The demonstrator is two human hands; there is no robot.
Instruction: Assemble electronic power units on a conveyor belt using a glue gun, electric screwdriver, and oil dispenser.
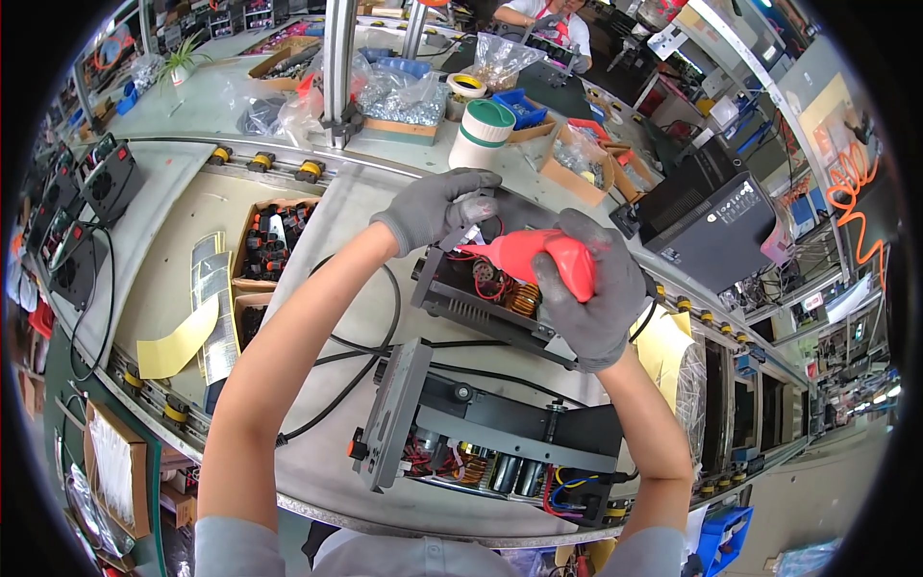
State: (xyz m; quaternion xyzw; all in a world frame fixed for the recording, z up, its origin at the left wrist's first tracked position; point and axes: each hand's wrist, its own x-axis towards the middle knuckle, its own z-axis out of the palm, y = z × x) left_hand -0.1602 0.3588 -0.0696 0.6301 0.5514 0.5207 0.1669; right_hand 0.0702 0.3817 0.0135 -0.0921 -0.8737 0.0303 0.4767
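Observation:
My right hand, in a grey glove, is wrapped round a red squeeze bottle with a tapered nozzle. The nozzle points left, over an open dark metal housing with coils and red wires inside. At the housing's far left end my left hand, also gloved, has its fingers curled and closed near the nozzle tip. A small whitish bit shows below its fingertips; what they grip is hidden. Nearer to me lies a second opened unit with a grey front panel, capacitors, copper coils and coloured wires.
Black cables loop between the units. A white canister with a green lid stands behind the housing. Left are a box of small black-and-orange parts and yellow sheets. A dark computer case is at right; another person sits far back.

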